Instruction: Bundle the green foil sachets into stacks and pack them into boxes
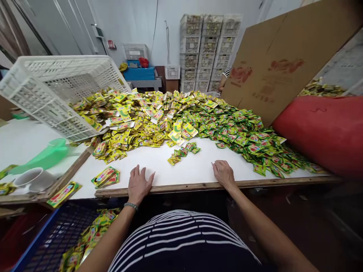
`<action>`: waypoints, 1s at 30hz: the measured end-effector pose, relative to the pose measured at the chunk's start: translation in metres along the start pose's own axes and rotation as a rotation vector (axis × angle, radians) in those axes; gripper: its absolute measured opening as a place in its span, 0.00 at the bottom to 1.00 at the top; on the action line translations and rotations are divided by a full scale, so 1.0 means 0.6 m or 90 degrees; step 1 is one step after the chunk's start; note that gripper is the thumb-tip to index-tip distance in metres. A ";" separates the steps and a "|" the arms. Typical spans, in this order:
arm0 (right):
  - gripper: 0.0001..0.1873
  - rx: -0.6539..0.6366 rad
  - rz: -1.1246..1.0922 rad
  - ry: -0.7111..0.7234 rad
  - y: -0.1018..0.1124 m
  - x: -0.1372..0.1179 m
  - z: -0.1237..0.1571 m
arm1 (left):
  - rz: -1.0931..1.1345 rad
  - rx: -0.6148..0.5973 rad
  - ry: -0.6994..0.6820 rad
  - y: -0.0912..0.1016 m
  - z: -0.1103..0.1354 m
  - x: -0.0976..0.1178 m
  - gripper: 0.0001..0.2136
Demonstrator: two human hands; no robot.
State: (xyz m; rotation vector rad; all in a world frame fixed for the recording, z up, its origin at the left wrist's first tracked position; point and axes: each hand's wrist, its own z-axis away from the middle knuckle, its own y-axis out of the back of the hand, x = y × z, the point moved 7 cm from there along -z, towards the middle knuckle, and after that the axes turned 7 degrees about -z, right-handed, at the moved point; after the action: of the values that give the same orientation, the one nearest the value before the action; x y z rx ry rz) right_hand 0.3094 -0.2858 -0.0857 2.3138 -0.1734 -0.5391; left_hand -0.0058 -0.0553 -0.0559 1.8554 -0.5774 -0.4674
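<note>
Packets [93, 230] in yellow and green fill part of a blue basket [36, 241] at the lower left of the frame. At the near edge of the white table [161, 175], my left hand [140, 184] lies left of centre, fingers spread and thumb apart, holding nothing I can see. My right hand [224, 173], right of centre, has its fingers bent and close together; I cannot tell whether they pinch anything. Left of my left hand sit a few flat packs [105, 176]. Beyond, mid-frame, is a little cluster of loose packets [181, 152]. Behind it spreads a broad heap, yellow packets [136, 132] on the left, green packets [241, 130] on the right, between a tilted white crate [53, 102] and a red sack [320, 130]. Stacked crates [190, 45] stand at the upper centre.
</note>
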 end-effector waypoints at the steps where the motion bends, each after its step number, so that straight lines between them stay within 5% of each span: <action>1: 0.15 -0.003 -0.005 0.000 0.000 -0.001 -0.001 | -0.003 -0.006 0.005 -0.001 0.000 -0.001 0.28; 10: 0.15 -0.007 -0.032 0.003 -0.001 -0.005 -0.003 | -0.011 -0.056 0.033 -0.012 -0.003 -0.011 0.29; 30: 0.14 0.001 -0.081 -0.013 0.001 -0.007 -0.006 | -0.023 0.008 0.020 -0.016 -0.003 -0.019 0.26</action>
State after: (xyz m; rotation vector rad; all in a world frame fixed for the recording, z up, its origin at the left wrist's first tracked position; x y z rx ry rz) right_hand 0.3075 -0.2825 -0.0815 2.3317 -0.0363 -0.6271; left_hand -0.0124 -0.0447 -0.0637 1.8847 -0.5280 -0.4593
